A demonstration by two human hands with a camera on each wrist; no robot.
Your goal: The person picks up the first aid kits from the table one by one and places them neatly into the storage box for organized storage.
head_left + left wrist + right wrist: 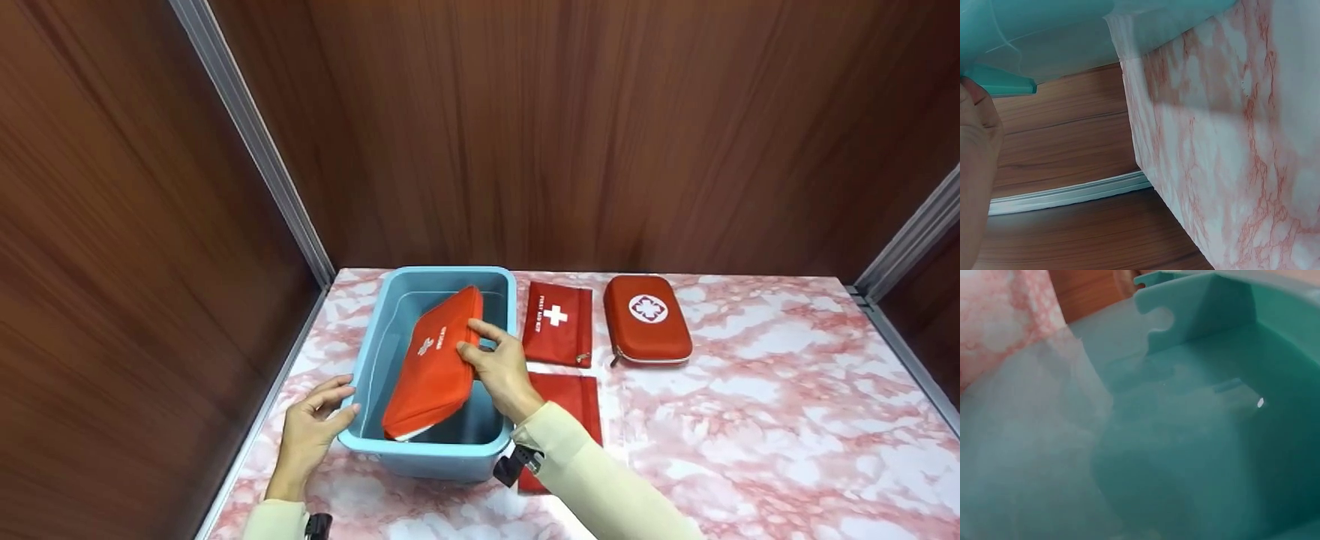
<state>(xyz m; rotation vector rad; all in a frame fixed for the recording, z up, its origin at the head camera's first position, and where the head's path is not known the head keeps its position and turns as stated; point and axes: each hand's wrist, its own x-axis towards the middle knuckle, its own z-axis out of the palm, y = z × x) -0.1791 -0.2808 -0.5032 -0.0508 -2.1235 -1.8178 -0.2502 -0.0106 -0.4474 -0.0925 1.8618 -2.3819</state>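
Observation:
A light-blue plastic bin (431,450) stands on the table. My right hand (499,367) pinches the right edge of a red zippered first aid case (439,360), which tilts inside the bin. My left hand (315,420) grips the bin's left rim with thumb and fingers; in the left wrist view this hand (977,135) is at the rim's edge. The right wrist view is filled by the bin's wall (1185,433), with neither the right hand nor the case showing there.
Right of the bin lies a flat red first aid pouch (559,326) with a white cross. Nearer me, another red pouch (570,397) is partly covered by the right arm. A hard red case (649,330) lies farther right on the marbled table (765,390). Brown panels (562,135) enclose the table.

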